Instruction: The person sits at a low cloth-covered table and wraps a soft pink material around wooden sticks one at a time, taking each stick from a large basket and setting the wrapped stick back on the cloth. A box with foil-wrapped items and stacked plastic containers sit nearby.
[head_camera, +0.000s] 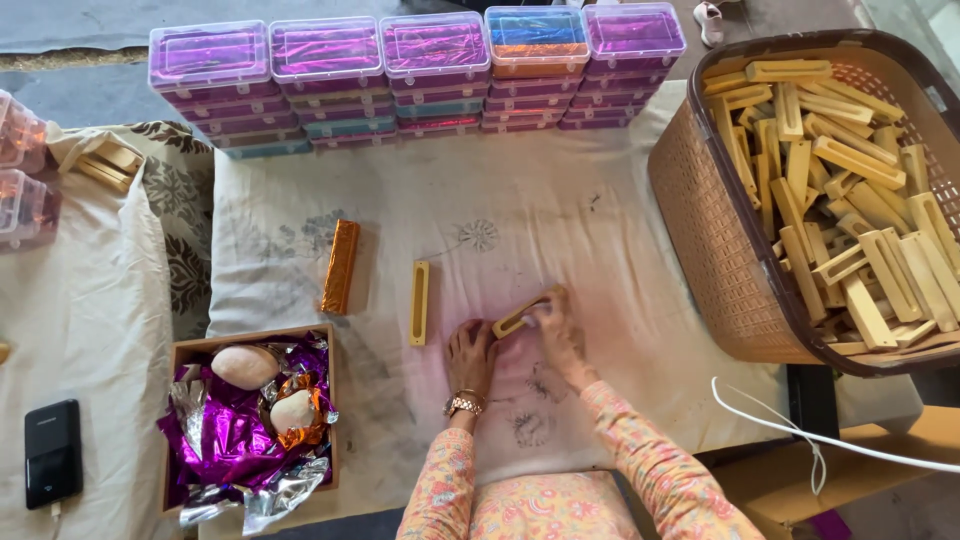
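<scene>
Slotted wooden strip (522, 315), pale yellow, lying tilted on the stained white cloth (620, 250) near the middle of the table, gripped from both ends. Left hand (470, 357), with a gold bracelet at the wrist, pressed flat-fingered beside the strip's nearer left end, fingertips touching it. Right hand (557, 335) closed over the strip's farther right end, fingers curled around it. Just to the left, a second wooden strip (419, 303) lying upright on the cloth, apart from both hands. Farther left, an orange foil-wrapped bar (340, 267), slightly tilted. At near left, a shallow cardboard box (250, 342) holding purple and silver foil sheets, with two rounded pale stones resting on the foil. Beyond that, at the left edge, a black phone (52, 452) lying on a cream cloth with a cable at its near end. Along the far side, a row of stacked clear-lidded plastic boxes (420, 75), mostly purple, one blue and orange. At right, a brown woven plastic basket (720, 240) heaped with many more pale wooden strips. Near right, a white cable (790, 430) trailing over the table edge.
</scene>
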